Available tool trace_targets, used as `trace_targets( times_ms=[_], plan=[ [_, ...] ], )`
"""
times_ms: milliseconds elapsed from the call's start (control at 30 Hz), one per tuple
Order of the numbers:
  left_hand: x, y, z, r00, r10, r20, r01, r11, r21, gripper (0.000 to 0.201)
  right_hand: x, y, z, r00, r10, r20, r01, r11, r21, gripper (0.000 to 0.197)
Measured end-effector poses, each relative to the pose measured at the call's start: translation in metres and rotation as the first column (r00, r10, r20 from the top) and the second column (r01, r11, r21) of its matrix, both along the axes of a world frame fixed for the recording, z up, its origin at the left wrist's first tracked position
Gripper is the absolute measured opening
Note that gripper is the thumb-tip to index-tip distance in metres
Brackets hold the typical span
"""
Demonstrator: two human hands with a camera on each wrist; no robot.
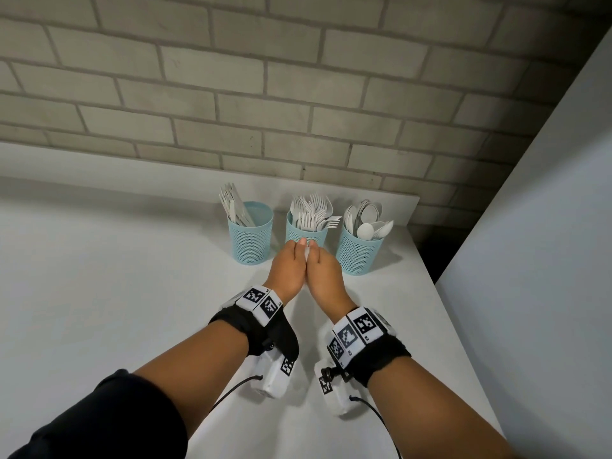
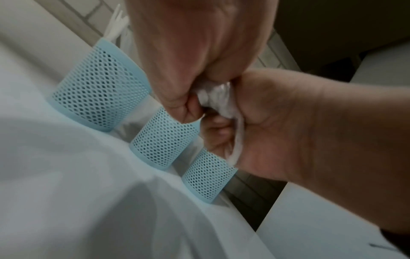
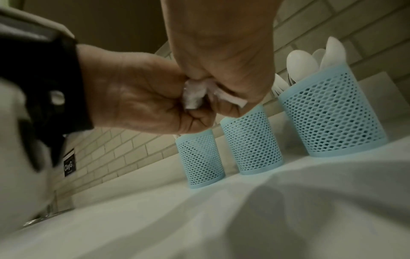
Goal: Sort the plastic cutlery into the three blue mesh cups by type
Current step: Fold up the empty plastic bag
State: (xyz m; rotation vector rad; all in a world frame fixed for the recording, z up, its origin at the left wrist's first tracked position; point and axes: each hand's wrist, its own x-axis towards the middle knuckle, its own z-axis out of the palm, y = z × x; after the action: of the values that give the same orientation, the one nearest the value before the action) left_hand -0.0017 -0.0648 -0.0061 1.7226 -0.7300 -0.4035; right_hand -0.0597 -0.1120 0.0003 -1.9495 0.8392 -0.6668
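Note:
Three blue mesh cups stand in a row by the brick wall. The left cup [image 1: 250, 233] holds knives, the middle cup [image 1: 306, 235] forks and the right cup [image 1: 359, 251] spoons. My two hands meet just in front of the middle cup, a little above the counter. The left hand [image 1: 295, 248] and right hand [image 1: 314, 252] both pinch one small crumpled white scrap [image 2: 218, 98], also seen in the right wrist view as the scrap [image 3: 195, 95]. I cannot tell what the scrap is. No loose cutlery shows on the counter.
The white counter [image 1: 116, 293] ends at its right edge close beside the spoon cup, with a dark gap [image 1: 430, 256] and a white panel [image 1: 536, 260] beyond. A low white ledge runs under the brick wall [image 1: 298, 94]. Something metallic [image 3: 40, 217] shows far left.

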Motion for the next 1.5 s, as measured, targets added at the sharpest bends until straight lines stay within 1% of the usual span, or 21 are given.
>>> trace_targets(
  times_ms=[67, 100, 167, 200, 267, 333, 400, 500, 567, 667, 733, 800, 867, 933, 1000, 1033, 1100, 1167, 1300, 1400, 1500],
  plan=[
    [-0.003, 0.001, 0.003, 0.998, 0.057, 0.000, -0.057, 0.996, -0.065, 0.018, 0.001, 0.000, 0.000, 1.000, 0.009, 0.001, -0.009, 0.975, 0.224, 0.038],
    [-0.005, 0.001, 0.005, 0.995, 0.098, 0.002, -0.097, 0.990, -0.105, 0.013, 0.000, 0.000, 0.002, 0.999, 0.039, -0.030, -0.023, 0.911, 0.413, 0.039],
    [-0.005, 0.002, 0.005, 0.988, 0.141, 0.056, -0.128, 0.974, -0.186, 0.012, -0.005, 0.002, 0.010, 0.985, 0.144, -0.091, -0.036, 0.697, 0.716, 0.052],
    [-0.004, 0.003, 0.003, 0.987, 0.129, 0.100, -0.107, 0.974, -0.199, 0.015, -0.008, 0.002, 0.014, 0.980, 0.173, -0.100, -0.030, 0.619, 0.785, 0.060],
    [-0.005, 0.006, 0.002, 0.978, 0.040, 0.205, -0.018, 0.994, -0.107, 0.017, -0.009, -0.001, 0.021, 0.990, 0.116, -0.086, 0.007, 0.562, 0.827, 0.066],
    [-0.005, 0.010, -0.002, 0.958, -0.033, 0.283, 0.025, 0.999, 0.032, 0.027, -0.008, -0.006, 0.024, 0.999, -0.035, -0.018, 0.036, 0.606, 0.794, 0.057],
    [-0.005, 0.012, -0.004, 0.964, -0.032, 0.264, 0.017, 0.998, 0.060, 0.037, -0.007, -0.008, 0.024, 0.988, -0.122, 0.091, 0.014, 0.666, 0.746, 0.048],
    [-0.010, 0.008, -0.002, 0.987, -0.019, 0.160, 0.019, 1.000, 0.003, 0.034, -0.003, -0.003, 0.016, 0.981, -0.086, 0.172, -0.043, 0.773, 0.634, 0.043],
    [-0.011, 0.006, -0.001, 0.984, 0.014, 0.179, -0.010, 1.000, -0.026, 0.030, 0.000, 0.002, 0.010, 0.982, -0.054, 0.182, -0.060, 0.822, 0.567, 0.040],
    [-0.009, 0.005, -0.005, 0.983, 0.031, 0.182, -0.026, 0.999, -0.029, 0.035, 0.002, 0.007, 0.010, 0.979, -0.045, 0.199, -0.094, 0.765, 0.637, 0.039],
    [-0.011, 0.007, -0.008, 0.977, 0.031, 0.211, -0.023, 0.999, -0.039, 0.040, 0.002, 0.007, 0.012, 0.976, -0.051, 0.212, -0.131, 0.641, 0.757, 0.043],
    [-0.012, 0.007, -0.008, 0.941, 0.040, 0.336, -0.069, 0.995, 0.075, 0.043, -0.001, 0.005, 0.013, 0.969, -0.035, 0.245, -0.187, 0.548, 0.815, 0.048],
    [-0.010, 0.008, -0.005, 0.853, 0.044, 0.520, -0.236, 0.921, 0.310, 0.043, -0.003, 0.003, 0.009, 0.971, -0.024, 0.238, -0.180, 0.581, 0.794, 0.048],
    [-0.010, 0.012, -0.001, 0.803, 0.069, 0.592, -0.348, 0.861, 0.372, 0.053, -0.004, 0.003, 0.005, 0.970, -0.007, 0.242, -0.179, 0.653, 0.736, 0.041],
    [-0.010, 0.011, -0.003, 0.841, 0.140, 0.522, -0.312, 0.915, 0.258, 0.043, -0.005, 0.005, 0.002, 0.966, 0.003, 0.260, -0.186, 0.706, 0.683, 0.036],
    [-0.009, 0.009, -0.005, 0.902, 0.149, 0.406, -0.232, 0.958, 0.166, 0.034, -0.004, 0.005, 0.002, 0.965, 0.004, 0.263, -0.182, 0.731, 0.657, 0.034],
    [-0.008, 0.005, -0.007, 0.997, 0.023, 0.070, -0.025, 0.999, 0.022, 0.028, -0.002, 0.005, 0.001, 0.967, -0.012, 0.256, -0.150, 0.783, 0.604, 0.032],
    [-0.009, 0.005, -0.004, 0.986, -0.091, -0.143, 0.084, 0.995, -0.050, 0.036, -0.003, 0.003, 0.004, 0.962, -0.060, 0.266, -0.108, 0.810, 0.576, 0.038],
    [-0.024, 0.015, 0.011, 0.977, -0.179, -0.116, 0.171, 0.982, -0.078, 0.029, -0.008, -0.005, 0.014, 0.937, -0.148, 0.316, -0.090, 0.772, 0.629, 0.052],
    [-0.032, 0.021, 0.018, 0.971, -0.201, -0.130, 0.191, 0.978, -0.087, 0.028, -0.005, -0.005, 0.013, 0.913, -0.230, 0.337, -0.059, 0.743, 0.666, 0.047],
    [-0.037, 0.032, 0.025, 0.970, -0.207, -0.126, 0.204, 0.978, -0.032, 0.028, -0.009, -0.007, 0.012, 0.885, -0.276, 0.375, -0.133, 0.621, 0.772, 0.039]
  ],
)
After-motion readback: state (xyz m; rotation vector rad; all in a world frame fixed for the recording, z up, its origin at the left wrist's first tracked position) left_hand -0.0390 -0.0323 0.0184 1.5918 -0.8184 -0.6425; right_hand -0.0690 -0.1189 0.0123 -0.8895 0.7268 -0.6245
